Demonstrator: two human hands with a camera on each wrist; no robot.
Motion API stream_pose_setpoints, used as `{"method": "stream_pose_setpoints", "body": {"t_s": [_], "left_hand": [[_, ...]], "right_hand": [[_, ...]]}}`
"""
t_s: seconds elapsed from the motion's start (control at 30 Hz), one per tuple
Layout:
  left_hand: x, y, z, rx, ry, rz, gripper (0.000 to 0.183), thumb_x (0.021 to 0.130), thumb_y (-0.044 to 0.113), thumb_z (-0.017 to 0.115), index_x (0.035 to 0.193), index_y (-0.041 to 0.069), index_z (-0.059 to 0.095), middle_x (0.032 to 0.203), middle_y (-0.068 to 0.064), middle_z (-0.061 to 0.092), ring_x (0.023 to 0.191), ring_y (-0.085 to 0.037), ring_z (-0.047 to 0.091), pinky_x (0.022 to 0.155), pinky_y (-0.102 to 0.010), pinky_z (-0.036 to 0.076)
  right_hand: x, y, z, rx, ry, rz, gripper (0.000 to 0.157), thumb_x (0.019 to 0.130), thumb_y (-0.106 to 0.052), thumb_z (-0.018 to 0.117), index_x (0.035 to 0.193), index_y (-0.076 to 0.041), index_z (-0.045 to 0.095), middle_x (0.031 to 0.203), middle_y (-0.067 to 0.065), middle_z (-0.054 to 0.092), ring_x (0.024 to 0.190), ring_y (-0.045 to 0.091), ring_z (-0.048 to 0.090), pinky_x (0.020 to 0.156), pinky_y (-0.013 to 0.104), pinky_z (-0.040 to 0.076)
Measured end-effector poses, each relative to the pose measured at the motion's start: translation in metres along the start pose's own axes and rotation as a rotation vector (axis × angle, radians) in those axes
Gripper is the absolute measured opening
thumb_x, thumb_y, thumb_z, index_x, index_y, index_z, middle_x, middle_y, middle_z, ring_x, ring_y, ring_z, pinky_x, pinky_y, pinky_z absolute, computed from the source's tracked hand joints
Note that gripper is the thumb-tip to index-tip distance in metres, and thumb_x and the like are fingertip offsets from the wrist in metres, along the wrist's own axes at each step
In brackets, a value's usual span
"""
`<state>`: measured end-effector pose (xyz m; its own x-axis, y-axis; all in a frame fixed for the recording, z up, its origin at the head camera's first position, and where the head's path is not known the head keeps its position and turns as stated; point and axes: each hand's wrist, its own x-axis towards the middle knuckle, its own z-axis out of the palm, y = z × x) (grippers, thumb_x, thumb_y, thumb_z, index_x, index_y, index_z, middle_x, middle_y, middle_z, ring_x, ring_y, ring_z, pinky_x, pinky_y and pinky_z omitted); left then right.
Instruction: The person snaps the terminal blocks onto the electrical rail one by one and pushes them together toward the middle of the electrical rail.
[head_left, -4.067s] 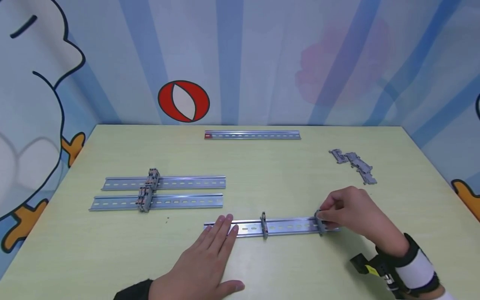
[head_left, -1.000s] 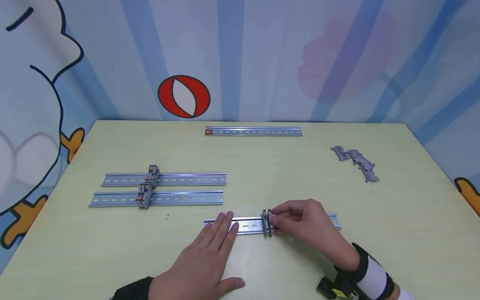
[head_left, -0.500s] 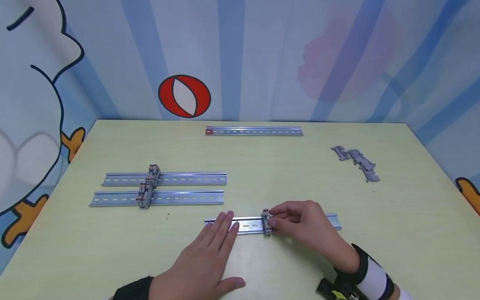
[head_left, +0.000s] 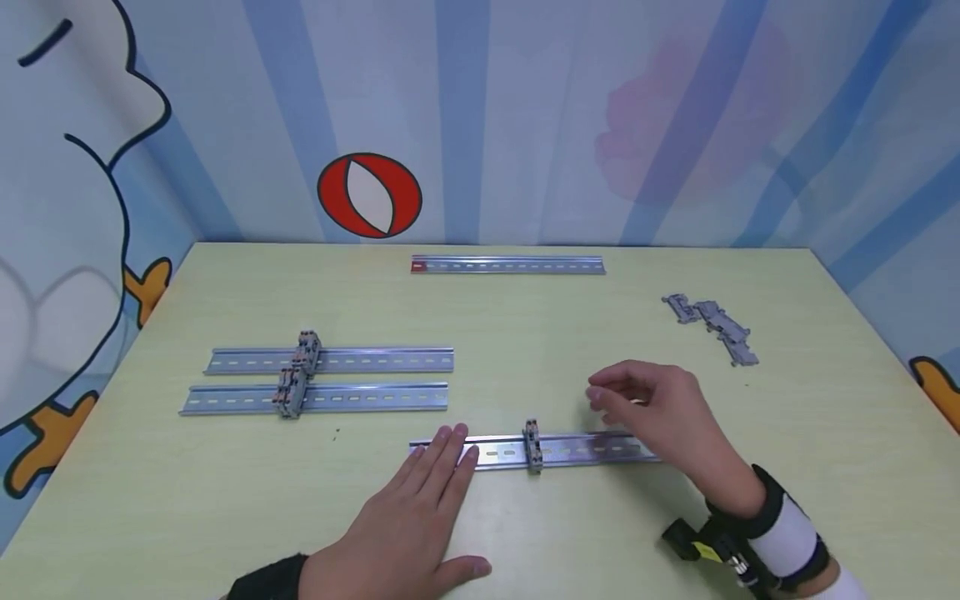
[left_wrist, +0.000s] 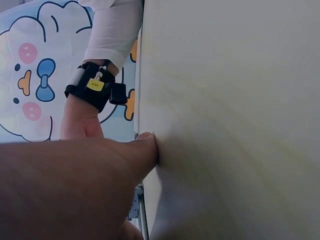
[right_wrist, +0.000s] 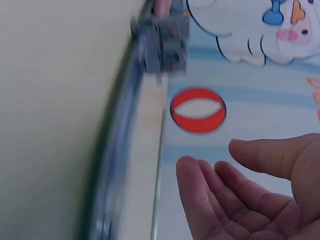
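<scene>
My left hand (head_left: 411,512) lies flat across the left end of the near slotted metal DIN rail (head_left: 573,451), fingers straight. Two thin grey terminal blocks (head_left: 533,447) sit side by side on that rail, near its middle; they look pressed together. Above the right part of the rail hovers my right hand (head_left: 667,417), apart from the blocks. Its thumb and fingers are loosely bent with a gap between them, and the right wrist view shows this hand (right_wrist: 245,200) holding nothing. There the terminal blocks (right_wrist: 162,45) appear blurred at the top.
Two parallel rails, a farther one (head_left: 390,361) and a nearer one (head_left: 382,398), lie at left with joined terminal blocks (head_left: 291,392) on them. Another rail (head_left: 510,265) with a red end lies at the back. Loose grey pieces (head_left: 723,325) lie at the right.
My right hand slid a terminal block leftward along the rail against the other one, then let go and moved up and to the right. The left hand stayed in place.
</scene>
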<state>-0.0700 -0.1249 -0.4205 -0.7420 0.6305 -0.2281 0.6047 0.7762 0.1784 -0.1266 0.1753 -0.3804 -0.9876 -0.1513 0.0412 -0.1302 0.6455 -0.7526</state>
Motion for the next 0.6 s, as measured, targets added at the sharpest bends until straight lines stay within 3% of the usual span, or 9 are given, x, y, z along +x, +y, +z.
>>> {"method": "stream_pose_setpoints", "body": {"t_s": [0.07,0.2,0.27,0.3,0.37,0.47,0.6], "left_hand": [[0.000,0.000,0.000,0.002,0.006,0.004,0.101,0.087,0.078,0.036,0.157,0.007,0.017,0.167,-0.012,0.004,0.153,-0.028,0.005,0.121,-0.046,0.024],[0.000,0.000,0.001,0.006,0.008,0.009,0.101,0.088,0.078,0.034,0.157,0.007,0.017,0.167,-0.012,0.003,0.153,-0.028,0.004,0.121,-0.046,0.023],[0.000,-0.001,0.002,0.010,0.015,0.012,0.100,0.088,0.077,0.035,0.157,0.007,0.017,0.167,-0.012,0.005,0.153,-0.028,0.005,0.121,-0.046,0.024],[0.000,-0.001,0.002,0.013,0.017,0.014,0.100,0.088,0.077,0.036,0.157,0.006,0.017,0.167,-0.013,0.005,0.153,-0.028,0.006,0.121,-0.046,0.024],[-0.001,-0.001,0.002,0.015,0.026,0.017,0.100,0.089,0.076,0.037,0.157,0.006,0.017,0.167,-0.014,0.006,0.153,-0.028,0.007,0.121,-0.045,0.024],[0.000,-0.001,0.003,0.020,0.031,0.020,0.100,0.088,0.077,0.035,0.157,0.006,0.018,0.167,-0.013,0.006,0.153,-0.028,0.007,0.121,-0.045,0.024],[-0.001,-0.001,0.003,0.019,0.044,0.024,0.100,0.088,0.077,0.033,0.157,0.006,0.019,0.167,-0.014,0.006,0.153,-0.029,0.006,0.121,-0.045,0.025]], "right_hand": [[0.002,0.006,-0.012,-0.092,0.083,-0.029,0.019,0.094,-0.018,0.066,0.106,-0.006,0.074,0.097,0.013,0.079,0.079,0.024,0.075,0.065,0.026,0.059],[0.006,0.024,-0.037,-0.305,0.255,-0.047,0.027,0.093,-0.020,0.067,0.111,0.000,0.071,0.103,0.022,0.076,0.087,0.036,0.073,0.071,0.044,0.060],[0.008,0.036,-0.050,-0.385,0.302,-0.035,0.033,0.092,-0.017,0.067,0.116,0.005,0.068,0.109,0.030,0.071,0.091,0.043,0.070,0.073,0.055,0.056],[0.008,0.042,-0.056,-0.421,0.317,-0.018,0.035,0.092,-0.016,0.066,0.118,0.007,0.067,0.112,0.033,0.069,0.084,0.045,0.068,0.069,0.055,0.054],[0.009,0.054,-0.066,-0.481,0.324,0.026,0.038,0.092,-0.014,0.066,0.120,0.012,0.065,0.115,0.038,0.065,0.082,0.047,0.066,0.066,0.055,0.051],[0.011,0.072,-0.077,-0.522,0.291,0.091,0.040,0.092,-0.014,0.064,0.118,0.017,0.064,0.109,0.041,0.065,0.065,0.041,0.063,0.052,0.043,0.045],[0.012,0.088,-0.084,-0.550,0.167,0.152,0.039,0.094,-0.016,0.060,0.114,0.016,0.065,0.092,0.036,0.070,0.060,0.030,0.059,0.047,0.027,0.037]]}}
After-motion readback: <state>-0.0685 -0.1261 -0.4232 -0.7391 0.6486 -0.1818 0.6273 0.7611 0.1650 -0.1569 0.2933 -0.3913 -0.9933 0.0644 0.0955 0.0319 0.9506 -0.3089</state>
